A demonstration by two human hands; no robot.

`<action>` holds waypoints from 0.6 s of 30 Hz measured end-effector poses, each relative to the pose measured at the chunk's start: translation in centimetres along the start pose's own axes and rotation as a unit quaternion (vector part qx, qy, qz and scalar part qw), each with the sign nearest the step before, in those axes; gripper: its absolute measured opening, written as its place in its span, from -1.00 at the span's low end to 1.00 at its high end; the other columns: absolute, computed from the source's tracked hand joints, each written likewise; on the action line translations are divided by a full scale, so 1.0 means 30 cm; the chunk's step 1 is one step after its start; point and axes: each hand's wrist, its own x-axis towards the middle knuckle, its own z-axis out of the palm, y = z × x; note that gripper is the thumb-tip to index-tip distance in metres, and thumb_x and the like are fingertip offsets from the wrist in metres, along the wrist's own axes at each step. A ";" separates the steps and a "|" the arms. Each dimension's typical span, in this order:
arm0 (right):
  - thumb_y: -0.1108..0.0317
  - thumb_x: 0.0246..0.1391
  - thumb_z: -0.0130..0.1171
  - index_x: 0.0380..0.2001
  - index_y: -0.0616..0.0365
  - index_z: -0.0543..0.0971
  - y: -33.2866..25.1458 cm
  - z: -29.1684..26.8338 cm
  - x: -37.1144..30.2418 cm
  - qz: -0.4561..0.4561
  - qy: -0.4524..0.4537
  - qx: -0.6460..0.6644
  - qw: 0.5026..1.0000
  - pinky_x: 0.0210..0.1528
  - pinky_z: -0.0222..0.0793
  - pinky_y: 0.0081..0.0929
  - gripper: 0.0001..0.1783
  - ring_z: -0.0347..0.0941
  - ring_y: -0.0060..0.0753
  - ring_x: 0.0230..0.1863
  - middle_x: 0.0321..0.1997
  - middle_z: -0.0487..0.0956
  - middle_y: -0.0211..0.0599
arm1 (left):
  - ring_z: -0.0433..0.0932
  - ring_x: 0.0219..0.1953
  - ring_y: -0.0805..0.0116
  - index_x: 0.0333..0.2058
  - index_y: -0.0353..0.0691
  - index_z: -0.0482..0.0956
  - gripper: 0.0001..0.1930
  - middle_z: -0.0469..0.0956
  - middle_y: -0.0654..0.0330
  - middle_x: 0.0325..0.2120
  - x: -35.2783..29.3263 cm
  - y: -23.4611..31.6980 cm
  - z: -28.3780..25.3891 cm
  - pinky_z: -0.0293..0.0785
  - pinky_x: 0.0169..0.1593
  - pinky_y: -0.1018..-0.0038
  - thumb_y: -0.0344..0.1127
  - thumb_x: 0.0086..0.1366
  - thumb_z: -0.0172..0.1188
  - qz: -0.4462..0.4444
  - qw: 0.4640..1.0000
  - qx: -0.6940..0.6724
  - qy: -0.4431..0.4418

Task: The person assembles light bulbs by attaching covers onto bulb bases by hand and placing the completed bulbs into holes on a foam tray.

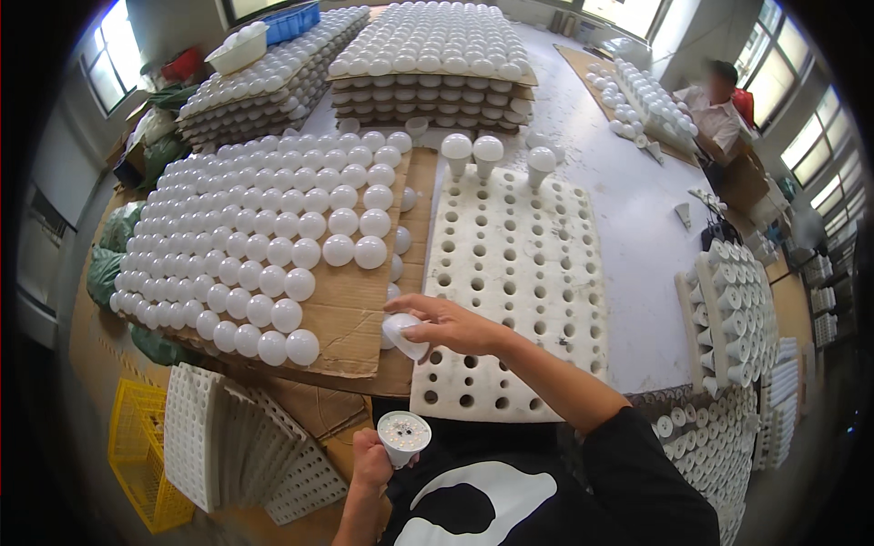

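Note:
My left hand (370, 466), low in front of my body, is closed round a white LED bulb base (404, 437). Its open top faces up and shows a round board dotted with small LEDs. Above it, over the near left edge of a white foam tray (496, 411) with rows of holes, my right hand (452, 328) grips a white dome bulb cover (406, 338). The cover and base are apart. Rows of similar covers (285, 316) stand on a cardboard sheet (349, 318) to the left. Capped bulbs (541, 162) stand at the tray's far end.
Stacked layers of covers (430, 64) stand at the back. A yellow crate (137, 455) and foam trays (196, 437) are low at left. Bulb bases in upright trays (737, 309) stand at right. Another person (715, 114) sits at the far right.

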 end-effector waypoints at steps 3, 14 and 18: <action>0.17 0.10 0.13 0.21 0.17 0.23 0.090 -0.054 -0.240 0.002 0.022 0.182 0.983 -0.17 0.57 -0.30 -0.35 0.51 -0.24 -0.08 -0.04 0.45 -0.13 | 0.51 -0.65 0.29 -0.35 -0.58 0.54 -0.69 0.54 -0.03 -0.60 0.026 -0.013 0.036 0.42 -0.63 0.48 -0.43 0.08 -0.10 -0.012 0.998 0.049 -0.038; 0.21 -0.11 0.37 0.14 0.17 0.24 0.282 -0.052 -0.678 -0.073 0.138 0.345 0.926 -0.03 0.48 -0.17 -0.22 0.48 0.06 0.02 0.06 0.45 0.07 | 0.52 -0.65 0.35 -0.48 -0.50 0.62 -0.67 0.57 0.03 -0.62 0.182 -0.041 0.247 0.43 -0.60 0.49 -0.62 -0.06 -0.19 -0.051 0.973 0.201 -0.096; 0.29 -0.12 0.35 0.18 0.21 0.19 0.289 -0.042 -0.681 -0.098 0.142 0.371 0.912 0.15 0.36 -0.02 -0.18 0.47 0.09 0.03 0.07 0.43 0.15 | 0.55 -0.58 0.45 -0.45 -0.39 0.65 -0.65 0.62 0.13 -0.60 0.205 -0.008 0.306 0.44 -0.44 0.55 -0.57 -0.10 -0.17 -0.074 0.959 0.248 -0.119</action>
